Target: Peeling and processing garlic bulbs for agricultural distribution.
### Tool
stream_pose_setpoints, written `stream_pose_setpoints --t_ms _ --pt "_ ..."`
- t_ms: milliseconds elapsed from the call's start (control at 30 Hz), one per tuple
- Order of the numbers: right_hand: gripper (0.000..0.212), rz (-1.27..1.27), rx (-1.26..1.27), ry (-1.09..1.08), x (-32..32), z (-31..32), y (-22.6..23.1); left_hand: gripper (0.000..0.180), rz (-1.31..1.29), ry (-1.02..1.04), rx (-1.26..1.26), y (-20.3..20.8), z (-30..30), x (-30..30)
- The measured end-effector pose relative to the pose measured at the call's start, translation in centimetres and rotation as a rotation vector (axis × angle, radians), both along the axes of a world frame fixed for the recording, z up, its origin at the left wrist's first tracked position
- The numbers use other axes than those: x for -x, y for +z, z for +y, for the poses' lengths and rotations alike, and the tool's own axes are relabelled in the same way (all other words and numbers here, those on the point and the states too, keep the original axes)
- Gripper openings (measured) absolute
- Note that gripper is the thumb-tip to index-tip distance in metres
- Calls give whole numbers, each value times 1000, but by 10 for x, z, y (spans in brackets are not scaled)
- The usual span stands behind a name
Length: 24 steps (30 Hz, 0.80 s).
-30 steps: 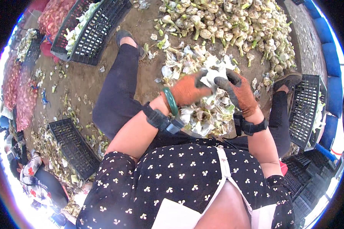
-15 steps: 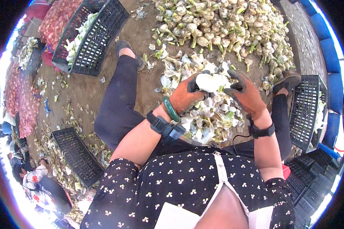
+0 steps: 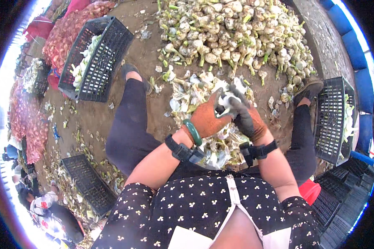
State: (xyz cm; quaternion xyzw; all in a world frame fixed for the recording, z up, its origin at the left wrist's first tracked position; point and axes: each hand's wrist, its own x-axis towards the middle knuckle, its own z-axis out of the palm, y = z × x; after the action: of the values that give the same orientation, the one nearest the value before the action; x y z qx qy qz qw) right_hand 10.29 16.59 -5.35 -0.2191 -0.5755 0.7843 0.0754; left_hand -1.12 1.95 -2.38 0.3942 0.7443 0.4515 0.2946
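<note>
My left hand (image 3: 208,116), in an orange glove with dark fingers, is wrapped round a white garlic bulb (image 3: 225,101). From the other side my right hand (image 3: 248,117), gloved the same way, presses its dark fingers over the bulb and hides much of it. Beneath both hands lies a heap of loose garlic skins and leaves (image 3: 191,94). Farther off is a big pile of unpeeled garlic bulbs (image 3: 232,33) with cut green stems.
Black crates holding white garlic stand at the far left (image 3: 106,58) and right (image 3: 329,120). Another black crate (image 3: 89,182) lies at the near left. Filled red mesh sacks (image 3: 72,37) are at the left. A person (image 3: 50,211) sits at the lower left.
My right hand has moved left and closed over the garlic bulb, which showed more openly before. Both hands are now close together, slightly lower in the view.
</note>
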Motion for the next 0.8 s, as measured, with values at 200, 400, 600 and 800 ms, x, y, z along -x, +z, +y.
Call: stream_pose_setpoints --t_ms 200,400,600,800 --pt "30 399 568 -678 -49 116 20 45 -920 75 173 -39 -14 2" --pt "46 507 -252 -456 -18 188 50 39 -669 -320 187 -101 -52 -32" --pt "45 -379 -1201 217 165 128 -52 39 -951 -236 588 -84 -54 -16" --pt "61 -682 -1966 898 225 142 -132 42 -902 85 481 -107 -49 -18"
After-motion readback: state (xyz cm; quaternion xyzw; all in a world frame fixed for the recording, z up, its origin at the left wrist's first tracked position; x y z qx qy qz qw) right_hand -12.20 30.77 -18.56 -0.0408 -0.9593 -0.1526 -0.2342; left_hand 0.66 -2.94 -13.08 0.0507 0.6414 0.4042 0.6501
